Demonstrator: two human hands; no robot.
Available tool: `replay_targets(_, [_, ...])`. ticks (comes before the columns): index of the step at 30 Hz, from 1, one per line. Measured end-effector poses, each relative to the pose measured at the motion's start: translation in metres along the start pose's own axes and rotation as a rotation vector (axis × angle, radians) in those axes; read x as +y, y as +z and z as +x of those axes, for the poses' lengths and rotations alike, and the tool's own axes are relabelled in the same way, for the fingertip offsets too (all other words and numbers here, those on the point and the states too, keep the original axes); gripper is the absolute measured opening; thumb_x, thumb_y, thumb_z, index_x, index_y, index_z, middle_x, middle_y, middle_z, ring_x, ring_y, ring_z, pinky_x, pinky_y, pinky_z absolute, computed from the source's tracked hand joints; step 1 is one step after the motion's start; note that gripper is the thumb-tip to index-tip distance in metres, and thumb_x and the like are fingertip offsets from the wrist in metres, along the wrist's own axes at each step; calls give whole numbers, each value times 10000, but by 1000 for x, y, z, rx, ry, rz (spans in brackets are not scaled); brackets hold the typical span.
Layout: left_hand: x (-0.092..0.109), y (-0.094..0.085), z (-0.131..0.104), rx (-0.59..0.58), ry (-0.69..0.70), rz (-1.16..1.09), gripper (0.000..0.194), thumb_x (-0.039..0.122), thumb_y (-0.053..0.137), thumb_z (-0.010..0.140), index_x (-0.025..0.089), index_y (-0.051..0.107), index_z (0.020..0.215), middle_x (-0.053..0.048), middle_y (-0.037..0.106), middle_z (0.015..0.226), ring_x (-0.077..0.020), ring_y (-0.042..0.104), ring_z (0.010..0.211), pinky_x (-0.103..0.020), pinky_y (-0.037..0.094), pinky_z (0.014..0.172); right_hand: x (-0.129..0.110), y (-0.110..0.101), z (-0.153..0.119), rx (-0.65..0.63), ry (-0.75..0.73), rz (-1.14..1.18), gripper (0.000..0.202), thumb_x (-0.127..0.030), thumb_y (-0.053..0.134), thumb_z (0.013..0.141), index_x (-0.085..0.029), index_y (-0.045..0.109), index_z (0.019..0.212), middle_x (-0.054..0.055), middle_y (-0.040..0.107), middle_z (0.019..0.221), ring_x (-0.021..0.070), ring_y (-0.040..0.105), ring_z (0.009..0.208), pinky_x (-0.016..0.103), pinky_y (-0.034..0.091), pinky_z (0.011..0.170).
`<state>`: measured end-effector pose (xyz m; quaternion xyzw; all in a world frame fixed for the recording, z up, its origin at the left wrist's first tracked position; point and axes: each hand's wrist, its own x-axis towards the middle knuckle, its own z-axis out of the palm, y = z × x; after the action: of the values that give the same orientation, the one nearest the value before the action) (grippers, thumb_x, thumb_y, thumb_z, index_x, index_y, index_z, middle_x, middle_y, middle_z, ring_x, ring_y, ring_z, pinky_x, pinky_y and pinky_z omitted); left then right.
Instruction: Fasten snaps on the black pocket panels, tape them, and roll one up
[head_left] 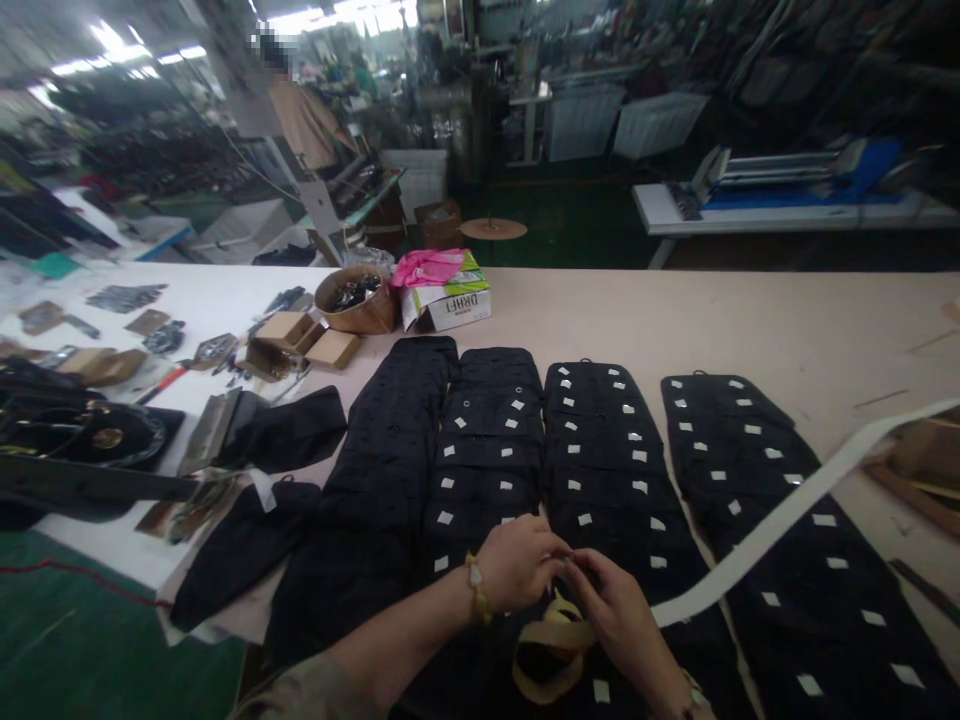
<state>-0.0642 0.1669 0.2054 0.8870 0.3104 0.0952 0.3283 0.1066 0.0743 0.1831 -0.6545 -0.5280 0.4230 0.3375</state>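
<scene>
My left hand [523, 562] and my right hand [621, 612] meet fingertip to fingertip above the black fabric pieces. Both are closed in a pinch, on something too small to make out. A curled tan strip [551, 660] hangs below the fingers, beside my right palm. From behind my right hand a long white strip [780, 530] runs to the right edge. Under the hands, the second black piece [480, 455] and the third black piece [600, 450] carry rows of small white patches. The fourth black piece [739, 450] has them too; the leftmost black piece [397, 430] shows none.
A round tub [379, 312] of dark parts and a carton [465, 308] topped with pink cloth stand behind the pieces. Small cardboard boxes [334, 348] and a sewing machine [90, 430] are on the left. A brown box [926, 465] is at right. A person [307, 125] stands beyond the table.
</scene>
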Motion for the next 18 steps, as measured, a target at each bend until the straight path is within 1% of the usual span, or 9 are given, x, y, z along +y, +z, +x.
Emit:
replay_targets(3, [4, 4, -5, -20, -2, 103, 141, 292, 579, 924, 236, 695, 983, -31, 669, 1005, -215, 607, 1003, -321, 519, 848, 2, 3, 0, 4, -37, -34, 379, -504, 494, 940, -190, 687, 854, 52, 665, 798, 199, 591, 744, 298, 418, 696])
replay_targets(5, [7, 11, -8, 3, 55, 126, 115, 250, 571, 914, 215, 666, 967, -42, 658, 1007, -213, 593, 997, -317, 510, 849, 6, 5, 1, 28, 22, 66, 401, -532, 519, 906, -182, 666, 777, 32, 611, 705, 179, 543, 672, 284, 396, 633])
replay_targets(7, [3, 15, -5, 36, 146, 40, 107, 222, 576, 900, 199, 651, 972, -51, 656, 1009, -203, 585, 993, -310, 494, 872, 11, 7, 3, 93, 138, 277, 434, -591, 586, 833, -172, 632, 729, 4, 540, 624, 154, 481, 601, 263, 364, 558])
replay_targets(8, [-2, 14, 0, 65, 164, -53, 101, 214, 580, 896, 194, 650, 966, -49, 660, 993, -192, 588, 974, -302, 489, 874, 15, 7, 4, 142, 203, 393, 452, -616, 627, 786, -168, 624, 727, -4, 526, 612, 145, 466, 585, 255, 360, 537])
replay_targets(9, [-10, 10, 8, 114, 141, -170, 91, 212, 581, 898, 187, 652, 950, -44, 666, 963, -179, 596, 939, -293, 490, 863, 18, 6, 6, 199, 259, 492, 470, -631, 668, 740, -163, 627, 739, -6, 530, 616, 143, 468, 583, 250, 369, 531])
replay_targets(11, [-32, -8, 31, 297, -66, -411, 98, 227, 584, 913, 165, 656, 890, -31, 674, 865, -155, 610, 833, -281, 504, 813, 24, 2, 7, 302, 341, 613, 509, -636, 739, 665, -153, 660, 803, 5, 580, 660, 154, 518, 622, 253, 426, 563])
replay_targets(13, [-58, -37, 57, 570, -399, -536, 172, 271, 613, 919, 133, 657, 825, -36, 676, 805, -157, 620, 783, -302, 524, 794, 29, -4, 5, 344, 393, 662, 545, -632, 788, 621, -153, 686, 860, 19, 632, 712, 177, 582, 696, 259, 482, 624])
replay_targets(16, [-89, -75, 86, 713, -501, -518, 284, 388, 602, 952, 118, 669, 1011, -49, 683, 999, -196, 648, 884, -356, 557, 815, 34, -10, 1, 352, 444, 716, 565, -616, 836, 579, -161, 712, 890, 34, 683, 775, 204, 643, 818, 257, 526, 711])
replay_targets(18, [-101, -86, 97, 751, -509, -502, 337, 414, 603, 954, 134, 643, 1136, -57, 655, 1123, -223, 649, 965, -383, 573, 831, 35, -10, -2, 343, 475, 768, 568, -590, 870, 546, -164, 727, 893, 38, 701, 795, 204, 659, 828, 251, 537, 724])
